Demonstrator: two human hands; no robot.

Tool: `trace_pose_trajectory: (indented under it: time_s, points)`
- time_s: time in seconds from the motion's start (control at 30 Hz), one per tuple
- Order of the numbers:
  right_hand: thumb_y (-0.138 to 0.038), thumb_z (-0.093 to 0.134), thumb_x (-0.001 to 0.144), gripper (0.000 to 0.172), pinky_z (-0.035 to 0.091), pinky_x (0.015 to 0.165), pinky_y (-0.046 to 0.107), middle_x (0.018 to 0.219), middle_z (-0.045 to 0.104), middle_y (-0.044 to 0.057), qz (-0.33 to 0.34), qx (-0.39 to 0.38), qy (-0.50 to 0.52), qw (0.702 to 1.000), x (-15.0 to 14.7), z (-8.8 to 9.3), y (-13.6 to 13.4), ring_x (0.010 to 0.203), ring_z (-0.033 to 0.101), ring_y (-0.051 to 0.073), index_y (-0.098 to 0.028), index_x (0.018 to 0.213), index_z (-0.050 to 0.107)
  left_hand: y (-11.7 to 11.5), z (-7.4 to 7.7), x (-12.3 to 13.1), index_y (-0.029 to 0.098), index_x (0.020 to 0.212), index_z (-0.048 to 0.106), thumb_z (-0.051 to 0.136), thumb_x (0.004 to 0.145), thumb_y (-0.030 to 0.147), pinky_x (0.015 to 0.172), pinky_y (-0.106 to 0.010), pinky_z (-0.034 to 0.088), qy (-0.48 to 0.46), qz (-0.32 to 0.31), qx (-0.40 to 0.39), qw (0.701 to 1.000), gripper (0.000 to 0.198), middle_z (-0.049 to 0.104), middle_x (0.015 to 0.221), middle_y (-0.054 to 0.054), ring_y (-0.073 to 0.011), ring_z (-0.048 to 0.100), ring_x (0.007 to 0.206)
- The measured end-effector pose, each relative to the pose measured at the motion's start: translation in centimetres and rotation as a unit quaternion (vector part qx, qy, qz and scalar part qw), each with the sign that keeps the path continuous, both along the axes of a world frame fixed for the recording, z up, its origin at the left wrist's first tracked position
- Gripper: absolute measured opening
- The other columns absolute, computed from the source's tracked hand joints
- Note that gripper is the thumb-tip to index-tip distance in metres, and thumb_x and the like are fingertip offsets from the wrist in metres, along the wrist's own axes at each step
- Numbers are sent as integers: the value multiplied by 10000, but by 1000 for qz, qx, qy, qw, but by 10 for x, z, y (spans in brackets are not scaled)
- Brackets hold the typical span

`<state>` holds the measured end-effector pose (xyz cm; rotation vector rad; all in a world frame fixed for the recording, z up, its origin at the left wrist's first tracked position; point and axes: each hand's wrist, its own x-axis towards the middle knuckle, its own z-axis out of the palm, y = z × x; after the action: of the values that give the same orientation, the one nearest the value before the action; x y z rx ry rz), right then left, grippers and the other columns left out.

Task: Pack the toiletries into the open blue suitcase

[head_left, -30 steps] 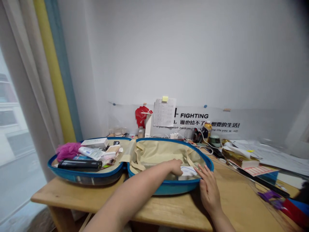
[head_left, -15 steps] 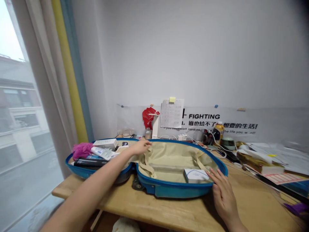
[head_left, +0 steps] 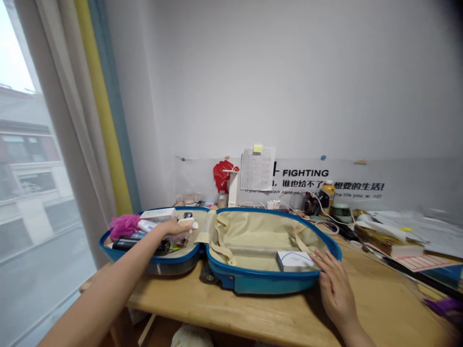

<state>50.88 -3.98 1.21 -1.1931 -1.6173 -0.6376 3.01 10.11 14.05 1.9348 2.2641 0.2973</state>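
Left hand (head_left: 170,226) reaches over the left half of the open blue suitcase (head_left: 267,284), fingers curled round a pale tube (head_left: 188,222) whose white-capped end pokes out to the right of the fist; the tube sits above the clutter there, with a black tube (head_left: 141,245) just nearer, a long white box (head_left: 158,214) just farther and a pink puff (head_left: 123,225) to the left. Right hand (head_left: 334,289) lies flat and loosely spread on the wooden table (head_left: 253,313), fingertips at the suitcase's near right rim, just beside a white box (head_left: 293,260) in the beige-lined right half.
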Motion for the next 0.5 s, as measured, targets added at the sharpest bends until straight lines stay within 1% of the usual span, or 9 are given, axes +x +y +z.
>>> trace_pose_trajectory:
  time_s: [0.07, 0.13, 0.2, 0.27, 0.33, 0.37, 0.4, 0.43, 0.5]
  points:
    - [-314, 330, 946, 371, 399, 1024, 513, 1259, 621, 73, -2, 3, -6, 1000, 0, 0, 0, 1268, 495, 269, -249, 1204, 589, 1, 0, 5, 40, 1345, 450, 626, 649, 621, 835, -307, 483, -14, 8, -45, 999, 923, 611, 1256, -225, -316, 631, 1092]
    - [-311, 328, 947, 376, 398, 1026, 513, 1265, 617, 75, -1, 0, -10, 1000, 0, 0, -1, 1276, 487, 266, -248, 1219, 579, 1, 3, 10, 24, 1384, 379, 645, 672, 541, 849, -317, 482, -26, 26, -64, 997, 920, 588, 1281, -237, -318, 616, 1115]
    - [-312, 329, 947, 378, 389, 1036, 520, 1277, 610, 75, 3, -7, -7, 1000, -1, 1, -1, 1290, 474, 266, -248, 1225, 577, 0, 10, 17, 12, 1391, 345, 616, 717, 507, 874, -342, 475, -33, 34, -48, 998, 879, 566, 1297, -255, -332, 597, 1141]
    - [-314, 335, 946, 376, 382, 1043, 527, 1282, 608, 74, 10, -8, 0, 1000, -2, 1, -2, 1298, 468, 268, -250, 1222, 582, -3, 20, 33, 30, 1389, 336, 585, 752, 494, 914, -370, 457, -39, 14, -1, 999, 826, 539, 1325, -259, -346, 565, 1181]
    - [-313, 341, 945, 372, 377, 1049, 530, 1278, 611, 71, 12, -4, 4, 1000, -3, 2, -2, 1294, 473, 268, -254, 1216, 588, -9, 31, 61, 81, 1387, 339, 600, 749, 458, 948, -368, 443, -61, -62, 58, 995, 786, 526, 1351, -228, -329, 547, 1204]
    - [-310, 342, 945, 371, 377, 1050, 530, 1276, 612, 71, 13, -2, 4, 1000, -3, 2, -1, 1291, 476, 268, -254, 1215, 589, -12, 36, 79, 111, 1386, 339, 620, 736, 439, 954, -358, 443, -79, -114, 79, 987, 781, 532, 1350, -204, -312, 553, 1197]
    - [-307, 344, 944, 368, 380, 1049, 529, 1275, 613, 71, 12, 0, 4, 1000, -3, 2, -1, 1290, 478, 268, -253, 1214, 589, -16, 39, 101, 134, 1380, 346, 642, 721, 420, 955, -341, 446, -100, -183, 89, 974, 777, 549, 1335, -179, -290, 567, 1178]
    - [-303, 345, 945, 366, 381, 1047, 528, 1274, 613, 71, 11, 2, 3, 1000, -4, 2, -1, 1288, 479, 267, -253, 1213, 589, -21, 40, 124, 152, 1374, 351, 667, 700, 412, 950, -334, 454, -116, -247, 86, 958, 788, 570, 1308, -158, -277, 584, 1151]
    - [-296, 343, 946, 363, 385, 1044, 529, 1268, 616, 70, 10, 9, 3, 1000, -4, 1, 0, 1283, 483, 265, -254, 1211, 588, -29, 38, 174, 171, 1368, 358, 699, 675, 424, 937, -339, 468, -120, -349, 58, 927, 813, 585, 1278, -136, -269, 599, 1119]
